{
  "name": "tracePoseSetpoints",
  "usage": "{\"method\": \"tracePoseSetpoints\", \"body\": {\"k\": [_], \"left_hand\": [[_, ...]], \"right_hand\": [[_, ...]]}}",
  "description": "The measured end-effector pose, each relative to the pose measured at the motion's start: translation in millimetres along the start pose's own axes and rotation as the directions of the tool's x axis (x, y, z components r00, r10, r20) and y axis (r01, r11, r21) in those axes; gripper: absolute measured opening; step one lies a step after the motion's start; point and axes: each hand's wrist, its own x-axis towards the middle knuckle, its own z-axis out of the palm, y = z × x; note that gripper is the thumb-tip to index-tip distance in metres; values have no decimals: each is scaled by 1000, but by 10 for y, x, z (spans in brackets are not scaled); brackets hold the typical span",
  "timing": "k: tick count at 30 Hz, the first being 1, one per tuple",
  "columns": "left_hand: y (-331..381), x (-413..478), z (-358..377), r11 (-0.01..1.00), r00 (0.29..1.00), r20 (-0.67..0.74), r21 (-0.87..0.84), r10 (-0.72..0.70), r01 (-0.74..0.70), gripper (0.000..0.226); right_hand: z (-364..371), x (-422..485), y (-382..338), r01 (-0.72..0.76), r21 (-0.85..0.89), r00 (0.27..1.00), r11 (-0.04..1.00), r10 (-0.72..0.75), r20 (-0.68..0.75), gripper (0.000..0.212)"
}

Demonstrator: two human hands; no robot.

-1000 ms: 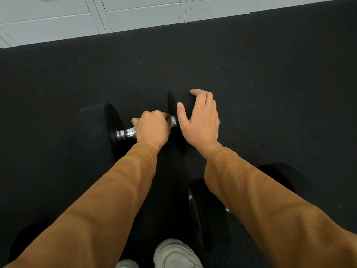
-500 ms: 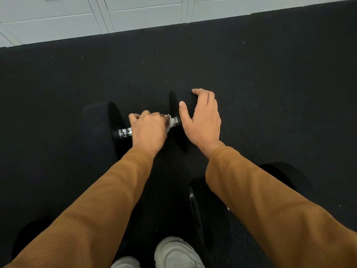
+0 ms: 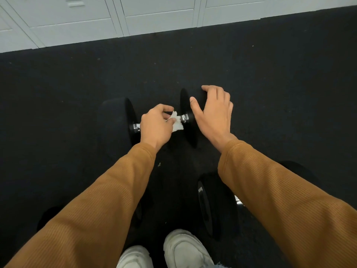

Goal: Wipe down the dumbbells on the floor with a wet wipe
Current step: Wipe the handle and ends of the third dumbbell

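Note:
A black dumbbell [image 3: 116, 122] with a chrome handle [image 3: 185, 118] lies on the dark floor ahead of me. My left hand [image 3: 154, 126] pinches a white wet wipe [image 3: 176, 123] over the middle of that handle. My right hand [image 3: 212, 113] hovers over the dumbbell's right head [image 3: 185, 105], fingers spread and curved, holding nothing. A second black dumbbell [image 3: 212, 206] lies nearer, under my right forearm, with a bit of its chrome handle showing.
White cabinet fronts [image 3: 154, 18] run along the far edge of the black rubber floor [image 3: 270, 84]. My light-coloured shoes [image 3: 183, 248] are at the bottom. Another dark rounded shape [image 3: 48, 215] shows at the lower left beneath my left sleeve.
My left hand has loosened from a full grip on the handle and lifted, so the wipe now shows. My right hand has risen off the right head with fingers spread.

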Motion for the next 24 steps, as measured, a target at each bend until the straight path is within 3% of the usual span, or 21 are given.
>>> {"method": "tracePoseSetpoints", "body": {"k": [4,6,8,10,13,21,24], "left_hand": [[-17,-27,-107,945,993,64,-309,-95,111,35],[-14,-21,-131,904,989,84,-403,-119,143,33],[-7,6,-160,853,981,106,-485,-161,192,30],[-2,33,-192,795,966,146,-549,-214,259,31],[-18,45,-234,722,946,195,-612,-259,324,42],[15,45,-366,574,936,270,-740,-226,352,43],[42,51,-383,565,931,293,-741,-217,364,38]], "right_hand": [[-143,-39,-161,244,103,968,964,-248,28,37],[-187,-34,-223,333,153,916,930,-358,180,31],[-184,-14,-282,351,140,841,926,-378,388,36],[-176,18,-353,319,119,793,940,-334,509,43],[-176,57,-454,272,128,779,954,-296,553,47],[-96,126,-568,-88,288,862,954,-72,501,32],[-92,144,-603,-39,231,855,972,-87,511,25]]}}
